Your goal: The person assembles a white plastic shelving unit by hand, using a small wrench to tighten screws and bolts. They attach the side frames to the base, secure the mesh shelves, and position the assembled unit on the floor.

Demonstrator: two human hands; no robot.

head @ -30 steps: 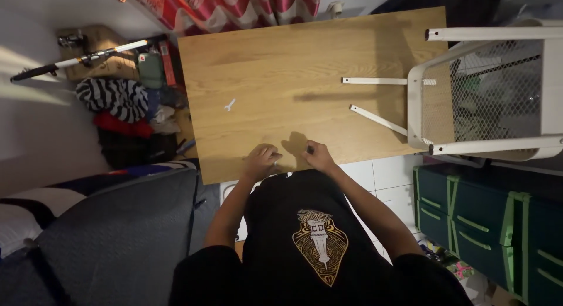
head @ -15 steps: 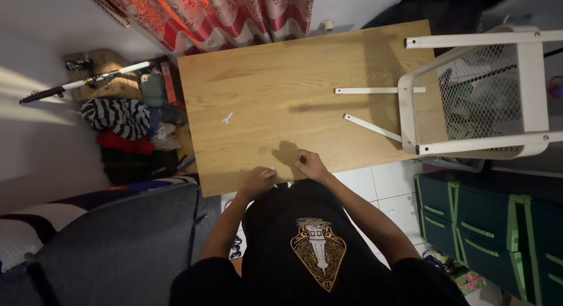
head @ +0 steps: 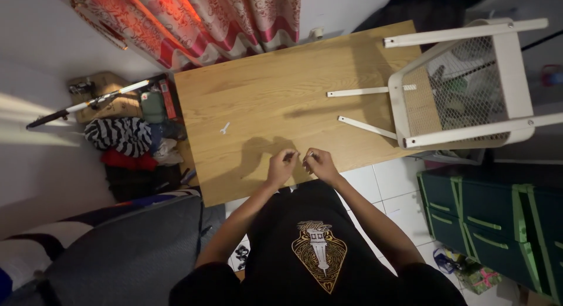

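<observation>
Your left hand (head: 280, 167) and right hand (head: 318, 164) are close together at the near edge of the counter (head: 264, 101). A moment ago they rested apart on the wood; now they have lifted and their fingertips meet. Both grips are pinched on a tiny part (head: 305, 157), too small to tell what it is. So the small piece is now in your hands, off the counter. A little white key (head: 224, 128) lies near the left edge. Two white rods (head: 358, 92) lie by the white wire basket frame (head: 463, 83) at the right edge.
</observation>
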